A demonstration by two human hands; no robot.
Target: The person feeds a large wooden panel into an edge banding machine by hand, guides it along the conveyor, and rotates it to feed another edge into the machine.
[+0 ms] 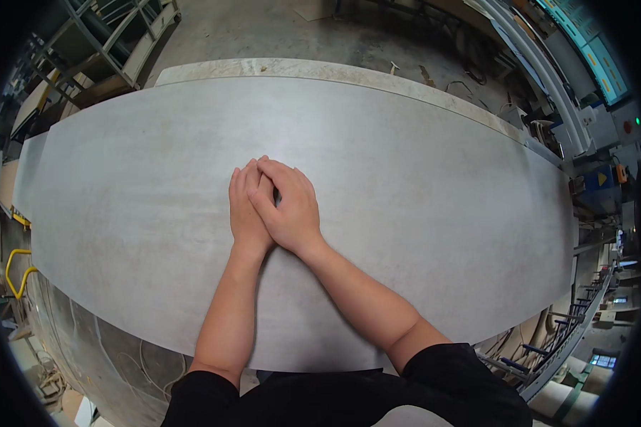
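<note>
A large pale grey panel (420, 213) with faint darker smudges lies flat in front of me. My left hand (246, 217) rests on it near the middle, fingers stretched out and palm down. My right hand (295, 213) lies partly over my left hand, its fingers extended and its thumb apart, touching the back of the left. A small dark gap shows between the right thumb and fingers. No object is visible in either hand; both palms are hidden.
Beyond the far edge runs a pale slab edge (263, 67). A metal rack (114, 43) stands at upper left, a yellow tube handle (11, 274) at left. Machinery with a blue box (600, 179) stands at right; a metal conveyor frame (577, 334) is at lower right.
</note>
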